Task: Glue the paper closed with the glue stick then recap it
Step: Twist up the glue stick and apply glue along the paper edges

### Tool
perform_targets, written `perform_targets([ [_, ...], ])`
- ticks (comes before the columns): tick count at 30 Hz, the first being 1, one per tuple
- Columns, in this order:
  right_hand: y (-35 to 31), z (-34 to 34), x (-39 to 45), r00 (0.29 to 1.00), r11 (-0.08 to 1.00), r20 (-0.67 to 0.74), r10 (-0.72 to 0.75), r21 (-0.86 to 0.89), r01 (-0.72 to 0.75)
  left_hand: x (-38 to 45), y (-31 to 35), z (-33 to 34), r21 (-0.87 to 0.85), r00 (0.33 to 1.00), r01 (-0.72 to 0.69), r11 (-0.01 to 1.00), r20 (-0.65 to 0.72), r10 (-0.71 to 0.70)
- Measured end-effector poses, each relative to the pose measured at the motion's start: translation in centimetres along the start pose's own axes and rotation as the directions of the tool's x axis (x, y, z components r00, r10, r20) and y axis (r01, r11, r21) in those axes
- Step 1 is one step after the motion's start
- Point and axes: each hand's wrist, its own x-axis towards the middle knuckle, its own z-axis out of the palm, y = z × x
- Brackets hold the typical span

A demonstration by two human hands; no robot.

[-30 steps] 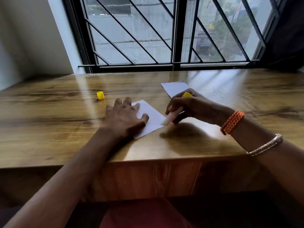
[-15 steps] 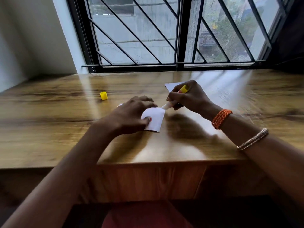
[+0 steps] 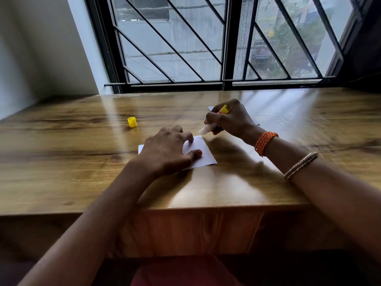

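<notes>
L hand (image 3: 167, 149) lies palm-down w/ fingers bent, thumb out to the side. R hand (image 3: 228, 120) is curled in a grip, wrist cocked, both forearms reaching fwd.

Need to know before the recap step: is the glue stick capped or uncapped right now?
Uncapped. The right hand grips the glue stick with its pale tip bare, and the yellow cap stands apart on the table.
</notes>
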Motion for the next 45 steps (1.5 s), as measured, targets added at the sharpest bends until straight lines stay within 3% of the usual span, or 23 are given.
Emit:
perform_targets([
  [9, 0.3, -0.2, -0.6, 0.996, 0.998, 0.068, -0.049, 0.046, 0.046, -0.8, -0.2, 0.5, -0.106, 0.997, 0.018, 0.994, -0.076, -0.026],
  [16, 0.1, 0.2, -0.5, 0.995, 0.999, 0.088, -0.051, -0.013, 0.052, -0.8, -0.1, 0.8, -0.036, 0.999, 0.006, 0.999, -0.039, -0.007],
  [45, 0.2, 0.2, 0.3, 0.996, 1.0, 0.087, -0.003, 0.003, 0.003, -0.7, -0.2, 0.9, -0.038, 0.999, 0.002, 0.999, -0.032, -0.004],
])
